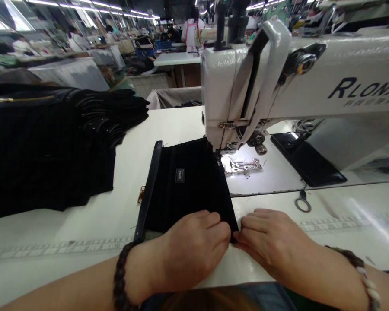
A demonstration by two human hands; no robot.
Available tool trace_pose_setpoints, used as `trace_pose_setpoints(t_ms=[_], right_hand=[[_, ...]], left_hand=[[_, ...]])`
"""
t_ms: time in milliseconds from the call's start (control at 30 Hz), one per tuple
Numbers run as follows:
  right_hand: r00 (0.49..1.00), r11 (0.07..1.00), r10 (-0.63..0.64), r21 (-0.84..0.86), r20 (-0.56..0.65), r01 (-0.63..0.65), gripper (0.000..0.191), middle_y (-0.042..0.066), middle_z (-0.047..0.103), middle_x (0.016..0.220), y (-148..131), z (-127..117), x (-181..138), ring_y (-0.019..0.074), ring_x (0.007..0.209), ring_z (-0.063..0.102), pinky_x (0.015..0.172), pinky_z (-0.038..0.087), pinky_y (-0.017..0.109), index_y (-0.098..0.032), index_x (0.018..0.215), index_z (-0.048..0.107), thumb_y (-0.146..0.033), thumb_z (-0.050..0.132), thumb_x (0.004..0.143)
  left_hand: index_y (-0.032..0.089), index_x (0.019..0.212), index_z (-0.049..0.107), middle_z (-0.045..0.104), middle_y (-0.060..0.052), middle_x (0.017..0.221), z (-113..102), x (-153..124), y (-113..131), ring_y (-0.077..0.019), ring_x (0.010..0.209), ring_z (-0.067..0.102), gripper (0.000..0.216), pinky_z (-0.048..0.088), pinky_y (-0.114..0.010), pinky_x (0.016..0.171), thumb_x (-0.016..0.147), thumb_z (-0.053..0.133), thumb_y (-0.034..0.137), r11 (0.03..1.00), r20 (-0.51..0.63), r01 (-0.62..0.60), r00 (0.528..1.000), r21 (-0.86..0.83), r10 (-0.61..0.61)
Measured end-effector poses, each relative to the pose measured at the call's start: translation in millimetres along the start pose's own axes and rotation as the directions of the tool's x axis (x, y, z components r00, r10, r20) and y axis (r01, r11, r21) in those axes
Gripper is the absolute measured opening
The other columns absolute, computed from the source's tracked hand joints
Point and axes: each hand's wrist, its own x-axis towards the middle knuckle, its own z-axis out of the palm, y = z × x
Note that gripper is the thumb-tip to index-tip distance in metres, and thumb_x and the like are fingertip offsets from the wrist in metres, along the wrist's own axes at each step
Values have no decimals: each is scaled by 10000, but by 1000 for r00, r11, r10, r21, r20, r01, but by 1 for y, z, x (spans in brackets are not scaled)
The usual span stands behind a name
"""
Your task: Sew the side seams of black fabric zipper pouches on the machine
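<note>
A black fabric pouch [194, 190] lies flat on the white sewing table, with a small label [180, 176] on its face. Along its left side runs a smooth black band [148, 190], and a gold zipper pull [141, 195] sticks out beyond it. The far right edge reaches under the head of the sewing machine [222, 99], beside the lit presser foot area. My left hand [197, 246] is closed on the pouch's near edge, fingers curled. Close beside it, my right hand [269, 233] pinches the near right corner; its fingertips are partly hidden.
A thick stack of black fabric pieces [52, 151] lies on the left. Under the machine arm rests a black phone [307, 160] with a ring strap [302, 202]. A printed ruler [65, 247] runs along the table's near side. Other people and machines are farther back.
</note>
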Motion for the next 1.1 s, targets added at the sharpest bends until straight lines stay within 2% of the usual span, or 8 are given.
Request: trace_pose_setpoints(t_ms=[267, 400, 567, 733, 867, 967, 1100], right_hand=[[994, 998, 39, 36, 98, -42, 166, -15, 543, 635, 28, -11, 30, 112, 549, 448, 504, 294, 258, -159, 654, 570, -64, 532, 785], [999, 999, 18, -41, 48, -16, 212, -10, 515, 613, 40, -7, 35, 124, 531, 407, 510, 265, 283, -164, 628, 546, -102, 488, 823], [995, 977, -96, -194, -19, 91, 286, 14, 488, 620, 50, -1, 35, 147, 559, 390, 538, 251, 312, -136, 690, 561, -100, 353, 884], [992, 943, -105, -324, -76, 75, 249, 9, 495, 622, 60, 7, 38, 149, 542, 407, 503, 228, 310, -100, 876, 590, -127, 343, 903], [994, 919, -51, -393, -96, 9, 281, 21, 530, 640, 63, 12, 40, 152, 538, 450, 503, 265, 306, -54, 1043, 558, -182, 344, 914], [994, 924, -7, -381, -111, -36, 330, 40, 557, 651, 62, 12, 41, 158, 539, 478, 503, 297, 305, -39, 1056, 561, -221, 320, 924], [992, 940, 53, -329, -111, -87, 340, 45, 576, 658, 60, 10, 44, 160, 537, 492, 489, 315, 301, -72, 1016, 589, -234, 304, 924]], left_hand=[[74, 777, 588, 545, -49, 727, 6, 3, -34, -171, 654, 452, 222, 427, -300, 582, 842, 377, 45, 1000, -107, -15, 994, -20, 12], [65, 784, 596, 555, -48, 722, 8, 6, -50, -177, 670, 465, 191, 448, -300, 613, 832, 412, 46, 999, -128, -38, 991, 32, 42], [59, 768, 603, 580, -69, 740, 7, 12, -67, -183, 700, 492, 290, 466, -296, 658, 866, 330, 50, 997, -188, -49, 980, 68, 61], [60, 826, 599, 588, -67, 776, 10, 15, -87, -189, 742, 502, 244, 466, -300, 715, 861, 357, 66, 995, -104, -33, 994, 95, 43], [70, 858, 591, 593, -64, 808, 14, 18, -103, -178, 749, 512, 199, 460, -284, 745, 851, 393, 85, 990, -103, -48, 993, 131, 62], [86, 855, 593, 596, -49, 794, 14, 22, -113, -174, 742, 528, 134, 462, -277, 745, 827, 462, 89, 982, -69, -21, 997, 189, 35], [117, 869, 595, 612, -38, 852, 14, 27, -123, -178, 808, 553, 83, 462, -274, 762, 816, 531, 128, 970, 16, 63, 998, 234, -69]])
